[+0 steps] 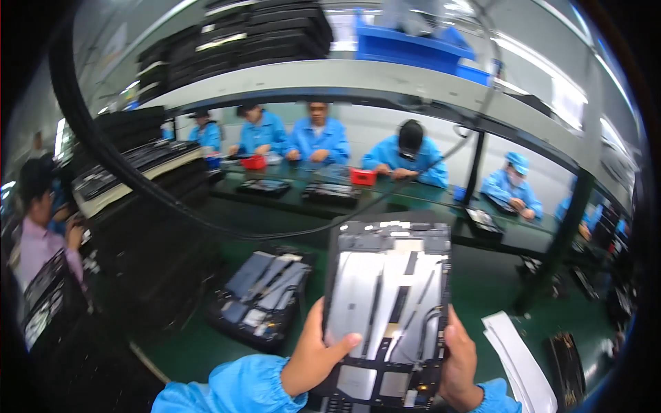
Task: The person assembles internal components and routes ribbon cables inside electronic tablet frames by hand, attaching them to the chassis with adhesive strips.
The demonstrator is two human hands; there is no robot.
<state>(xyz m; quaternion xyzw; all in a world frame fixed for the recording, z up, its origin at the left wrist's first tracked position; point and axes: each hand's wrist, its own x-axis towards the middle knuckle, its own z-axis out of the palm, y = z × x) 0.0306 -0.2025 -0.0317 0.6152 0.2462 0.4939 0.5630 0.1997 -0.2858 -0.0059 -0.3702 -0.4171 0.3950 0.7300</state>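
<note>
Between my two hands I hold up an opened tablet [351,275], its inside facing me, with silver battery cells, dark ribbon cables and small boards showing. My left hand [320,351] grips its left edge, the thumb lying over the inner face. Along the right edge my right hand [460,361] is wrapped, its fingers partly hidden behind the tablet. Left of it, a black tray [258,296] with another opened tablet lies on the green bench. Both of my sleeves are light blue.
White paper sheets [516,358] and a black tray of small parts [568,372] lie at the right. A black cable [186,217] hangs across the front. A shelf [413,79] carries black trays and a blue bin [413,45]. Several people in blue sit across the bench.
</note>
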